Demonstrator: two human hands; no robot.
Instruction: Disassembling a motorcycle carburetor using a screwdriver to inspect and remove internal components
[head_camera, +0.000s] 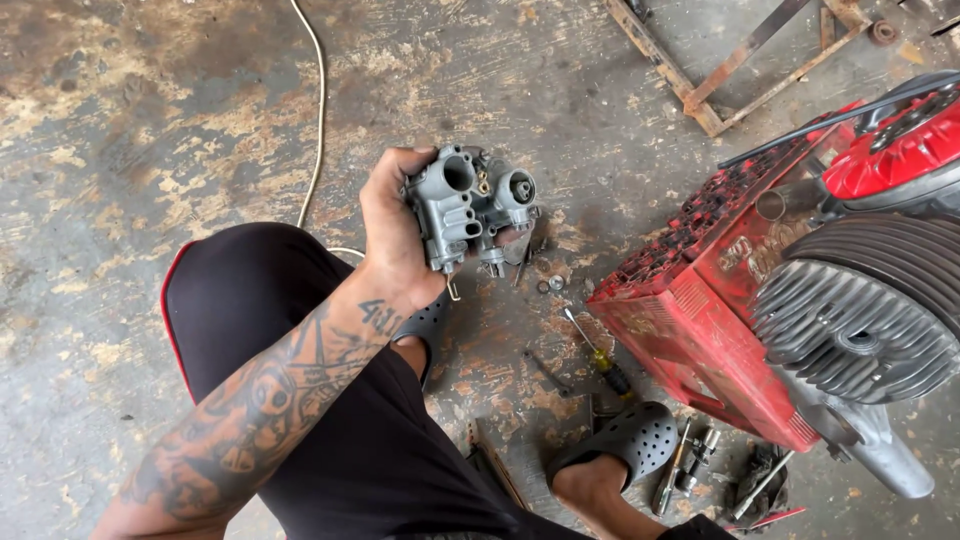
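My left hand (393, 235) is shut on a grey metal carburettor (470, 203) and holds it up over the stained concrete floor, its round openings facing the camera. The fingers wrap around the carburettor's left side and back. My tattooed left forearm comes in from the lower left, across my knee in black shorts. My right hand is out of view.
A red plastic crate (690, 320) lies to the right with a finned engine cylinder (860, 310) on it. On the floor are a yellow-handled screwdriver (597, 357), small washers (550, 284), more tools (690, 455), a white cable (320, 110) and a rusty metal frame (740, 60). My foot wears a black clog (625, 440).
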